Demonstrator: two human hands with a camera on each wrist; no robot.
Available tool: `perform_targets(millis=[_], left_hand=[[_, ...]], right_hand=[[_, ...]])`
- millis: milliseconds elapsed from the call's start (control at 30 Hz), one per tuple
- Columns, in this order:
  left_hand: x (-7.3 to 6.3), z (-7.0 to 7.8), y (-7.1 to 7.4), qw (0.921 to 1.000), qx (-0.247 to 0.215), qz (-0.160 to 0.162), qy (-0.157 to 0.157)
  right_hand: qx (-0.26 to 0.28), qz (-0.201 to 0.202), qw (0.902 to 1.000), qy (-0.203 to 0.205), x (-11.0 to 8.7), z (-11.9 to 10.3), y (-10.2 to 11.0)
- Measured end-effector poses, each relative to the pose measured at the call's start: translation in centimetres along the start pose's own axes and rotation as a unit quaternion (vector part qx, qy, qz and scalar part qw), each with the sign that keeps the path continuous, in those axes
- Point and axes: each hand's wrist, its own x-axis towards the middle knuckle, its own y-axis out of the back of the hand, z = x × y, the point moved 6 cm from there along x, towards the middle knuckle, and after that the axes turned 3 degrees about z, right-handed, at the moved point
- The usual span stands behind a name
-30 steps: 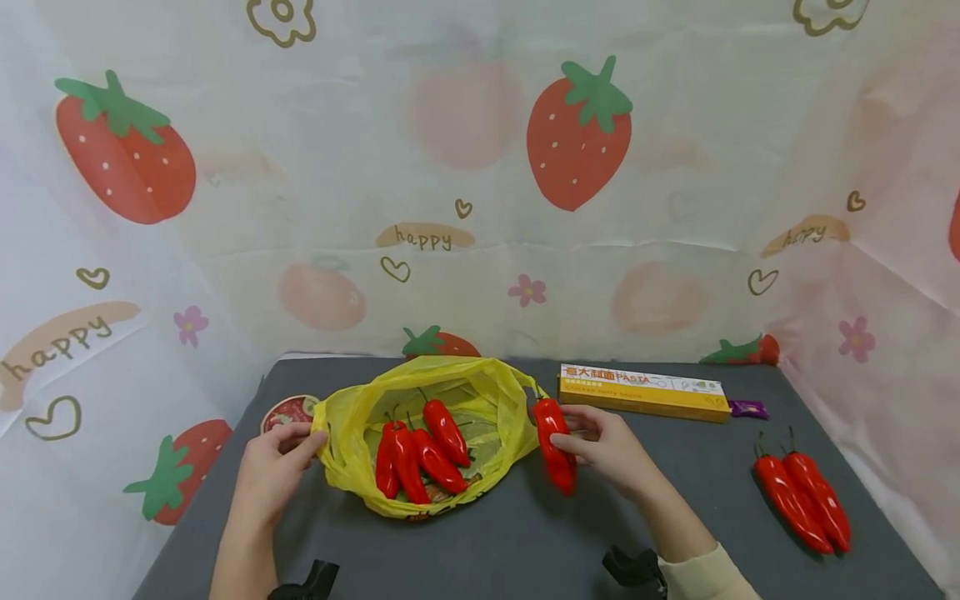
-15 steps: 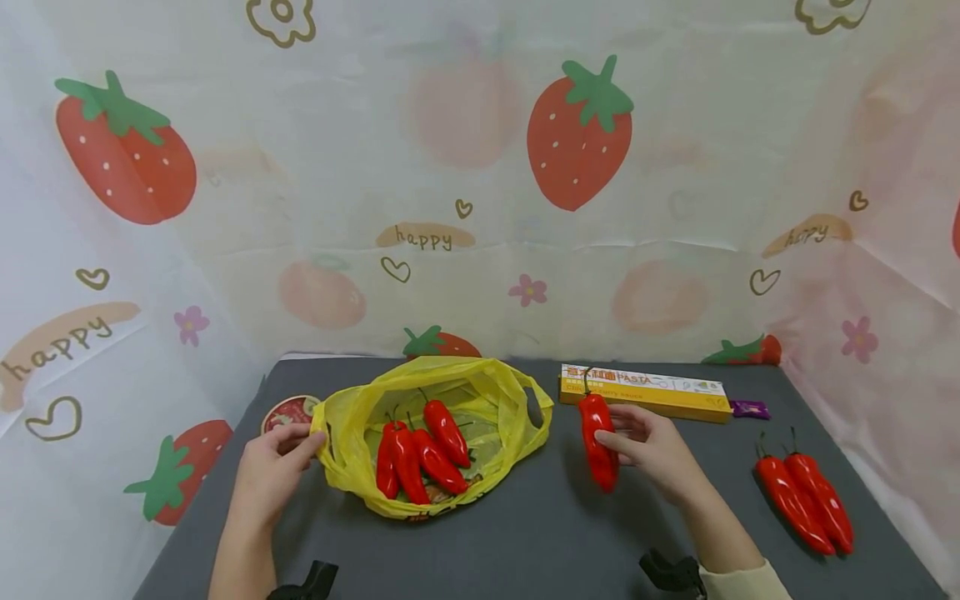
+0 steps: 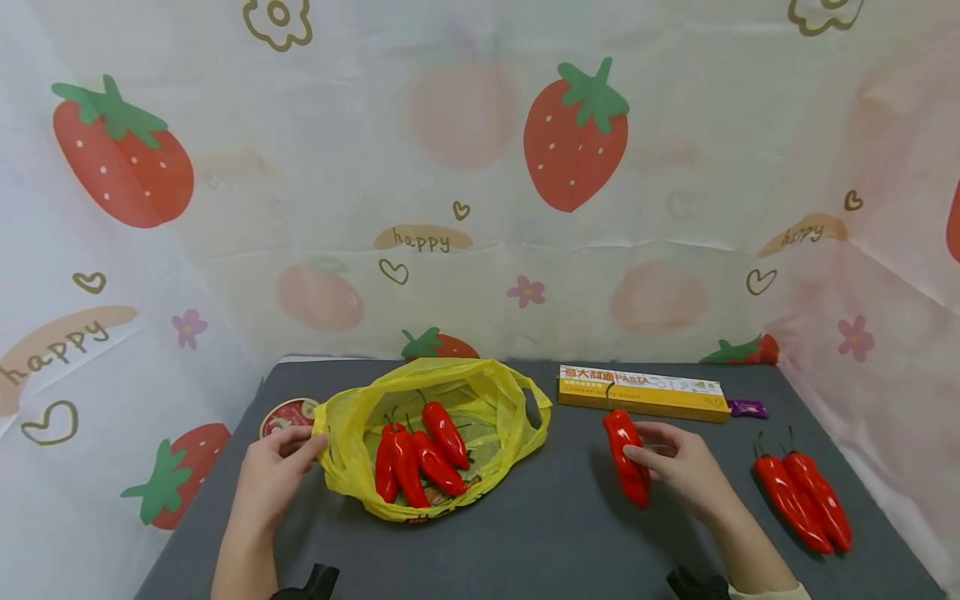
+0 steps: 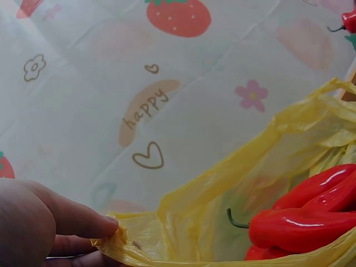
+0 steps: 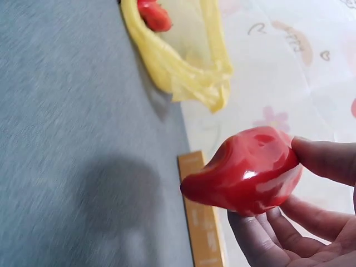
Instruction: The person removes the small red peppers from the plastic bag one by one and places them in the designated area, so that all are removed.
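A yellow plastic bag (image 3: 347, 467) lies on the table with its mouth spread toward me. Several red chili peppers (image 3: 408, 467) rest inside it. My left hand (image 3: 268, 471) pinches the bag's left handle between thumb and fingers, as the left wrist view also shows at the handle (image 4: 114, 236). To the right of the bag, my right hand (image 3: 686, 467) holds one red chili pepper (image 3: 624, 454) above the table, stem up, between thumb and fingers. In the right wrist view this pepper's tip (image 5: 245, 172) points toward the camera's left, and its stem is hidden.
Two more red chili peppers (image 3: 802, 504) lie side by side on the grey table (image 3: 525, 550) at the right. A pasta box (image 3: 641, 393) stands at the back, with a small purple packet (image 3: 747, 408) beside it. A round red item (image 3: 288, 414) sits behind my left hand.
My right hand has moved right, carrying the pepper away from the bag's right handle to a spot in front of the pasta box. The left hand keeps its hold on the bag.
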Motion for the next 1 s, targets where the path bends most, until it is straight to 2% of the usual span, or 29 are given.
perform_targets(millis=[633, 1000], left_hand=[[-0.1, -0.2, -0.1, 1.0, 0.002, 0.006, 0.002], [0.2, -0.2, -0.2, 1.0, -0.002, 0.003, 0.003]], right_hand=[[-0.036, 0.016, 0.998, -0.048, -1.0, 3.8, 3.8], [-0.076, 0.036, 0.9937, -0.074, -1.4, 5.7, 6.9]])
